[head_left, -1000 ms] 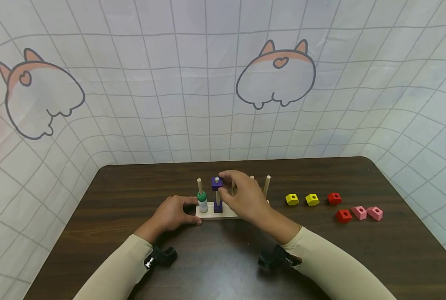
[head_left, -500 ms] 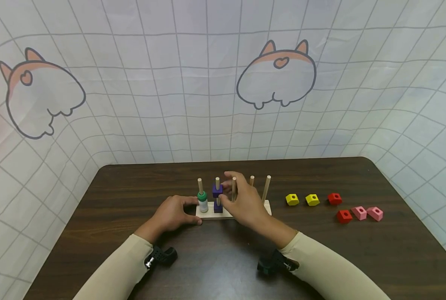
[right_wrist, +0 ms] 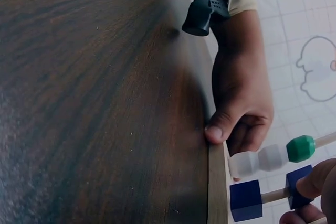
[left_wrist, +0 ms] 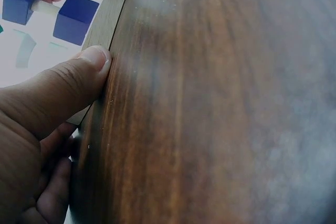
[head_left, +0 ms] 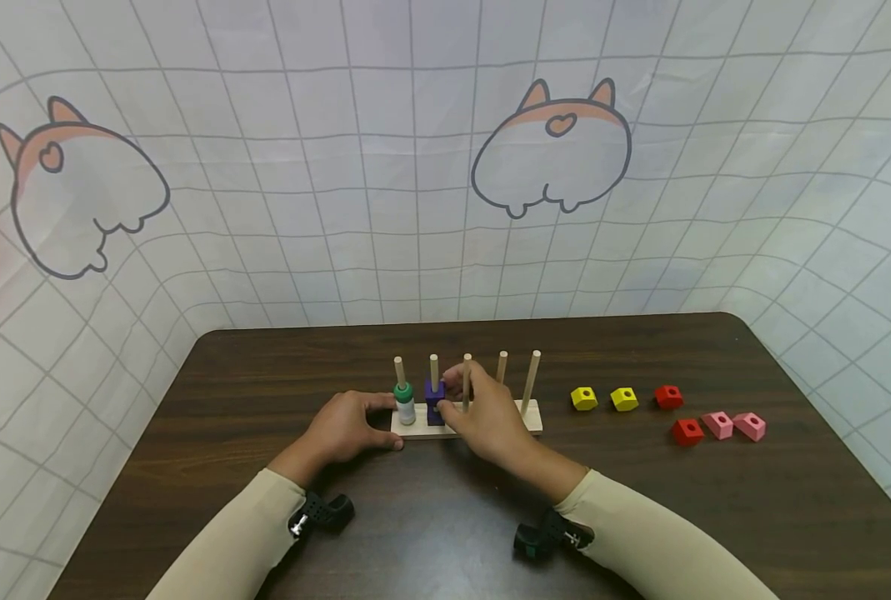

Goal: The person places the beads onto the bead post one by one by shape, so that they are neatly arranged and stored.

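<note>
1. On my feed I read the clock from the middle of the five-peg wooden pegboard (head_left: 533, 423), with twelve toward the far edge of the brown surface (head_left: 445, 517); the pegboard lies lengthwise from nine to three.
2. My right hand (head_left: 490, 421) has its fingers pinched narrow on the upper purple block (left_wrist: 20, 4), which is threaded on the second peg (head_left: 433, 371) from the nine o'clock end.
3. The lower purple block (right_wrist: 245, 201) sits at the foot of that peg; both wrist views show me bare peg between the two.
4. My left hand (head_left: 343, 427) grips the pegboard's nine o'clock end, thumb on the near edge.
5. Just beside it, a green bead (right_wrist: 301, 148) tops white beads (right_wrist: 244, 164).
6. Toward three o'clock, apart from the pegboard, I see two yellow blocks (head_left: 583, 399), then two red blocks (head_left: 688, 432) and two pink blocks (head_left: 750, 427).
</note>
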The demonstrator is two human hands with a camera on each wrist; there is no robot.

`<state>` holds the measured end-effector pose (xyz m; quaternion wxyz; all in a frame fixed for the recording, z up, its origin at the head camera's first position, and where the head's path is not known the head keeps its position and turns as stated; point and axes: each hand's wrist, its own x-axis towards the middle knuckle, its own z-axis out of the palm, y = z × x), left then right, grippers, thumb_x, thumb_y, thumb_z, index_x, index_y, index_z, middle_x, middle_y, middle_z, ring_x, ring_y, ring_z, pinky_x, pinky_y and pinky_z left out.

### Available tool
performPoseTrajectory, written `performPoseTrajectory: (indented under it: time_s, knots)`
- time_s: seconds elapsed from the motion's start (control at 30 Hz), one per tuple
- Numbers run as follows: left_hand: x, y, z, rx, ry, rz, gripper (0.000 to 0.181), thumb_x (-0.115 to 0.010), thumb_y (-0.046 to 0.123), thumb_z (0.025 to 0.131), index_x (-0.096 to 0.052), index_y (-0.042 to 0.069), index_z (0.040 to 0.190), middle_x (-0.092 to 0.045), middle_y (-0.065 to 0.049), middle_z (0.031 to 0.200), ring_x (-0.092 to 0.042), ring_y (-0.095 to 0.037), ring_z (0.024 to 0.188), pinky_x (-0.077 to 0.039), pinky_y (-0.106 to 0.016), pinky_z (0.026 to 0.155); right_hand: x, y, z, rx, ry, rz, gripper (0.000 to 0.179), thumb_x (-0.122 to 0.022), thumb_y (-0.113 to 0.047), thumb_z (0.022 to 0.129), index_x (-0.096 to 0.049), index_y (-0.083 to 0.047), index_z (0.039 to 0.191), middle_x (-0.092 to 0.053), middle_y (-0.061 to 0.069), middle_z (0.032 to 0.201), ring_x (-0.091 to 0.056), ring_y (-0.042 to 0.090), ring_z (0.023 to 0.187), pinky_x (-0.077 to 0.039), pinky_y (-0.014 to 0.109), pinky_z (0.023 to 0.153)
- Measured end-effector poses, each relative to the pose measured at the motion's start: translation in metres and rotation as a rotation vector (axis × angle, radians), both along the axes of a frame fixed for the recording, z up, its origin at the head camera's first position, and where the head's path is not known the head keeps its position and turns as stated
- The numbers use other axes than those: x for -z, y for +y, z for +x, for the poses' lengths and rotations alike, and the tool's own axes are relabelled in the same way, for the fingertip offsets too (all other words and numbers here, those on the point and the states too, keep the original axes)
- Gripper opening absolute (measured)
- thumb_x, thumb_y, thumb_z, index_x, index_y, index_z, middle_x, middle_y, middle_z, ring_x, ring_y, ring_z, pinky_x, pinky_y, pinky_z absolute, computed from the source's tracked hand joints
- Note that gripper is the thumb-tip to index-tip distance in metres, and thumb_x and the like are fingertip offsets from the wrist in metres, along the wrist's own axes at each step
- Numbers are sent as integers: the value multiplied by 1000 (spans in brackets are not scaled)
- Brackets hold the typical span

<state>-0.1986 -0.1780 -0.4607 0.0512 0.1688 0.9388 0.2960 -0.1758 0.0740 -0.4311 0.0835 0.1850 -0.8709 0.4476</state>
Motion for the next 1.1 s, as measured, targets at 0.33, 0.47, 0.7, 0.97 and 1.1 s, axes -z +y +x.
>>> performPoseTrajectory:
  time_s: [0.33, 0.47, 0.7, 0.97, 1.1]
  knots:
    - [0, 0, -1, 6, 6, 0, 61, -93, 41, 73, -75, 19, 127, -69, -5, 129, -61, -30, 124, -49, -51, 100, 10, -2, 0, 36, -33, 35, 32, -79, -14, 89, -60, -11, 114, -72, 5, 111, -69, 21, 100, -54, 42, 86]
    - [0, 0, -1, 3, 2, 1, 60, -93, 40, 74, -75, 19, 127, -69, -5, 129, -61, -30, 124, -49, -51, 101, 13, -2, -1, 35, -19, 46, 34, -80, -14, 88, -59, -11, 115, -72, 5, 110, -69, 22, 99, -54, 42, 86]
    - [2, -1, -1, -5, -2, 7, 61, -94, 40, 73, -75, 20, 127, -70, -4, 129, -61, -30, 124, -49, -50, 101, 12, 1, 1, 4, -34, 47, 44, -79, -14, 90, -56, -7, 127, -72, 7, 117, -68, 27, 110, -52, 46, 94]
    - [2, 0, -1, -5, 1, 4, 61, -94, 39, 73, -75, 20, 127, -70, -5, 128, -62, -29, 123, -50, -50, 100, 7, 13, 10, -57, -16, 116, 64, -78, -14, 90, -46, -1, 145, -66, 15, 133, -66, 32, 117, -52, 47, 98]
    - [1, 0, 0, -9, -3, 2, 61, -94, 40, 73, -74, 21, 128, -70, -5, 129, -61, -30, 124, -50, -50, 100, 2, 25, 14, -117, -40, 162, 69, -76, -13, 91, -42, 2, 148, -63, 20, 135, -67, 33, 115, -53, 46, 97]
